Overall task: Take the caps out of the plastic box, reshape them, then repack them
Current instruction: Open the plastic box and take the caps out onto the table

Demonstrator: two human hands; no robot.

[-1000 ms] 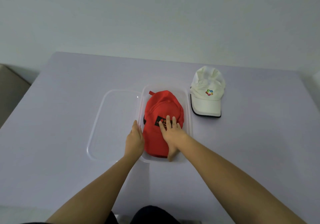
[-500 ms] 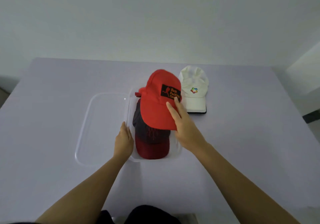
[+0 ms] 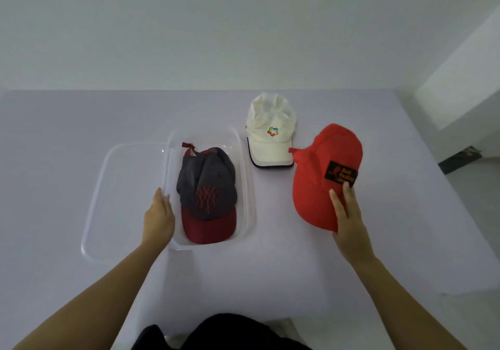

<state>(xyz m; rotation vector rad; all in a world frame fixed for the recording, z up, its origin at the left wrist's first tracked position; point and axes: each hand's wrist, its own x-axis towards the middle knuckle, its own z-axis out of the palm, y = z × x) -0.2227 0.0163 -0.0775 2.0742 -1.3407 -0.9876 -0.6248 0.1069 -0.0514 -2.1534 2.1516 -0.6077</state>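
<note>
So the red cap (image 3: 319,182) is out of the box and in my right hand (image 3: 349,222). I'm pinching it at the brim edge nearest me, with the fingers laid over the top and the thumb hidden underneath. It sits off to the right of the clear plastic box (image 3: 247,187), well clear of it, with the black patch with orange print facing up. I can't tell if it's touching the surface (image 3: 297,268) or hanging just above it. Its little back strap pokes out toward the white cap (image 3: 270,133), which lies flat on the surface just beside the box's far right corner, brim toward me, with a colourful logo on the front.

There's one cap in the box: a grey cap (image 3: 208,187) with a dark red brim and a dark red stitched logo, brim pointing at me.

My left hand (image 3: 158,217) isn't gripping anything. The fingers are straight and it rests flat against the box's left wall. The clear lid (image 3: 121,201) lies flat right next to the box on that side.
</note>
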